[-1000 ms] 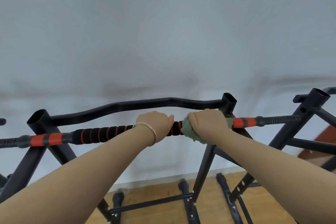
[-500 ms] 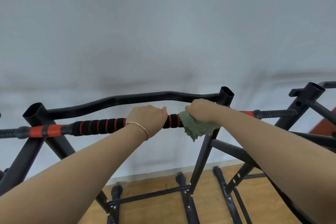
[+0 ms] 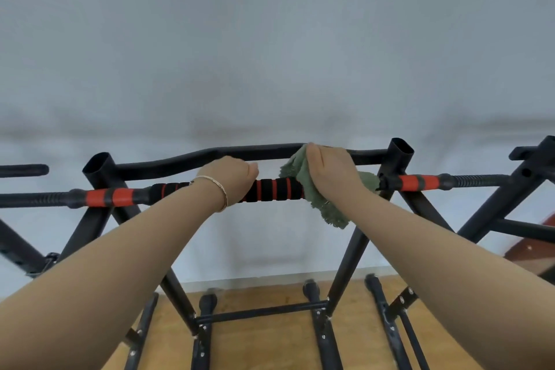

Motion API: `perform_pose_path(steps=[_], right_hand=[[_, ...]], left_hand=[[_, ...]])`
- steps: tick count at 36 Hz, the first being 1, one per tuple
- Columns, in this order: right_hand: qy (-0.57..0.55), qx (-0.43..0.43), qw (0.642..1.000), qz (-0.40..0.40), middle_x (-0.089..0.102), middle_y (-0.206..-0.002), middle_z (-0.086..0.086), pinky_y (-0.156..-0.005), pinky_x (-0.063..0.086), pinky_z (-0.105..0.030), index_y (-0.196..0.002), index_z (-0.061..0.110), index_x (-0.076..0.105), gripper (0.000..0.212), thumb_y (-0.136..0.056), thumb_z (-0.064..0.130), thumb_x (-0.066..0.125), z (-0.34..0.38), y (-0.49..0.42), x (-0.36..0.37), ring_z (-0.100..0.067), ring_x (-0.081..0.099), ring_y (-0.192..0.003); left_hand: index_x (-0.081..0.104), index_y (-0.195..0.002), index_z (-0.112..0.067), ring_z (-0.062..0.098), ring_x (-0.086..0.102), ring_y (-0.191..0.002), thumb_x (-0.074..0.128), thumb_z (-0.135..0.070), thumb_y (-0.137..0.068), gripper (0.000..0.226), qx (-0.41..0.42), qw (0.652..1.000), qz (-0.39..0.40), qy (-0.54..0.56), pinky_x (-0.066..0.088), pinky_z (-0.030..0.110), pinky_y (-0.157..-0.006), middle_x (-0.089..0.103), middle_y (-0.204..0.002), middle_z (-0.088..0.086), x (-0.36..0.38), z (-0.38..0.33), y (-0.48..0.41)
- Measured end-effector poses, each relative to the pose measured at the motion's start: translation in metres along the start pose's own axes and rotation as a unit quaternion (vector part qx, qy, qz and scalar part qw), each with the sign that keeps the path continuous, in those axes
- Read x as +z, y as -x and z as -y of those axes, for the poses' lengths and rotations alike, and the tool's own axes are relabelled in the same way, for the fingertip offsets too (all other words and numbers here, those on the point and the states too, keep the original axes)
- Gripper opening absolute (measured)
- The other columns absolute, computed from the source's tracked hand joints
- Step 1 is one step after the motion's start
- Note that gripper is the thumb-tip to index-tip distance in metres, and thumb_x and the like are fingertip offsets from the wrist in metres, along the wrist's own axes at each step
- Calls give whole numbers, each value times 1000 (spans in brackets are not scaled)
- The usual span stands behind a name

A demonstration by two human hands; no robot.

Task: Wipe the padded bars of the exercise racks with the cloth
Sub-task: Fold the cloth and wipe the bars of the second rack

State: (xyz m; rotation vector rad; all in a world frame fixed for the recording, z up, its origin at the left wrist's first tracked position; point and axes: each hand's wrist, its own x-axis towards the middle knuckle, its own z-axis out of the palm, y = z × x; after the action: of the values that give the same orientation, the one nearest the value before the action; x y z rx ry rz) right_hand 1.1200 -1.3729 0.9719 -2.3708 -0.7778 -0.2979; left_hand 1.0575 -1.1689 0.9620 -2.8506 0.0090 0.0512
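A black exercise rack (image 3: 354, 252) stands in front of me, with a horizontal padded bar (image 3: 273, 189) wrapped in black foam with red rings. My left hand (image 3: 228, 179), wearing a thin bracelet, grips the padded bar left of its middle. My right hand (image 3: 333, 173) holds a green cloth (image 3: 327, 207) wrapped over the right part of the bar; cloth corners hang below and stick up beside the hand. Red and grey sleeves (image 3: 419, 182) show at both bar ends.
A bent black bar (image 3: 210, 156) runs behind the padded one. Another black rack (image 3: 510, 198) stands at the right, and part of a third rack (image 3: 21, 170) shows at the left. Rack feet rest on the wooden floor (image 3: 264, 339) below a pale wall.
My right hand has slid the cloth left along the bar from the right post toward the middle. My left hand keeps its grip. The view has shifted slightly.
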Motion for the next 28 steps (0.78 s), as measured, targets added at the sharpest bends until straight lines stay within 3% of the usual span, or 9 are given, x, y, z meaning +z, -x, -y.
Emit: perform_pose_path(steps=[2,6,10,12,15,19,21,25,28], right_hand=[[23,-16,999,25,43,-60,-1,-66,36,-35,-67,15,42,42,-107,23,30,9,4,7,-26,45,-64],[81,-132,988,21,45,-56,5,-52,38,-32,-68,16,51,22,-88,13,40,7,18,24,-23,47,-52],[213,-198,956,28,66,-80,-1,-53,44,-35,-96,12,68,47,-104,37,29,-19,20,43,-25,55,-60],[246,-208,947,-11,60,-70,-1,-50,39,-33,-87,12,64,54,-103,49,28,-18,21,47,-24,50,-55],[273,-199,940,-54,45,-53,0,-45,25,-28,-65,16,50,47,-100,44,35,-12,14,49,-21,35,-44],[335,-203,920,6,37,-47,2,-44,18,-19,-65,14,52,25,-78,23,71,-7,5,46,-19,27,-37],[338,-194,920,39,26,-47,3,-47,17,-17,-64,12,51,26,-72,16,75,-6,0,46,-19,26,-36],[343,-167,919,104,35,-54,1,-47,23,-26,-60,14,33,39,-97,18,41,-1,-17,44,-22,40,-52],[236,-85,945,211,41,-66,-1,-57,34,-32,-65,14,34,39,-103,18,29,10,-33,35,-21,42,-65]], left_hand=[[44,-98,-16,21,56,-70,59,-7,-87,21,-12,1000,6,-24,54,34,-61,53,-76,0,-1,-5,7],[44,-97,-18,22,58,-75,60,-8,-86,22,-20,1000,-6,-19,48,34,-58,57,-84,0,-2,-7,8],[44,-99,-17,23,59,-77,58,-12,-89,18,-14,1000,15,3,49,34,-59,57,-83,-1,-4,-4,7],[43,-98,-15,21,60,-75,55,-10,-89,16,-9,999,36,10,50,33,-58,59,-80,-1,-7,-4,6],[39,-99,-17,21,59,-74,58,-8,-87,24,5,999,33,-6,52,34,-59,56,-80,1,-7,-6,4],[44,-116,-16,22,56,-72,60,-9,-86,34,11,1000,16,-24,53,36,-61,47,-73,-1,-3,-8,3],[41,-126,-14,24,56,-73,58,-10,-88,42,14,999,7,-40,55,37,-63,45,-73,-1,0,-8,3],[30,-141,-11,24,55,-71,55,-12,-92,55,6,998,-18,-56,49,34,-57,50,-80,2,2,-11,6],[40,-133,-12,24,54,-65,50,-20,-97,38,-12,995,-77,-63,47,32,-54,44,-69,1,8,-17,15]])
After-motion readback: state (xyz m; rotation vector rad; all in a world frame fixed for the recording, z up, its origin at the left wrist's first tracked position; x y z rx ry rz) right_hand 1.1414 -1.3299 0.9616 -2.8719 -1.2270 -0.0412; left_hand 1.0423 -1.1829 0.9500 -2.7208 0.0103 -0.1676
